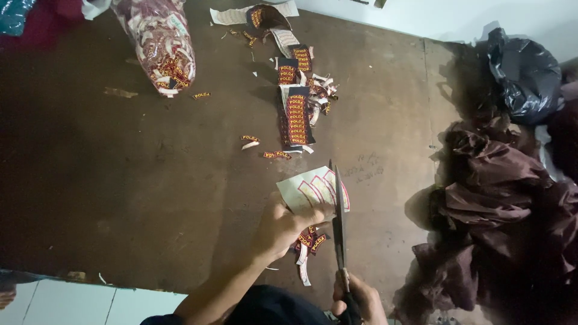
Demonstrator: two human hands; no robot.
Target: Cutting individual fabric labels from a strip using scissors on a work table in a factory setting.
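Note:
My left hand (283, 225) pinches a pale sheet of printed labels (310, 189) with red outlines, held just above the brown table (132, 180). My right hand (356, 301) grips the handles of a pair of scissors (339, 210), whose long blades point away from me and lie along the sheet's right side. Under my left hand lies a small heap of cut dark labels with yellow-red lettering (308, 244). Farther off, a strip of uncut dark labels (296, 119) lies among paper offcuts.
A clear bag stuffed with cut labels (161, 42) lies at the far left. Maroon cloth (500, 210) is heaped on the right, with a black plastic bag (525, 75) behind it. Loose labels (250, 141) dot the table. The table's near edge runs at lower left.

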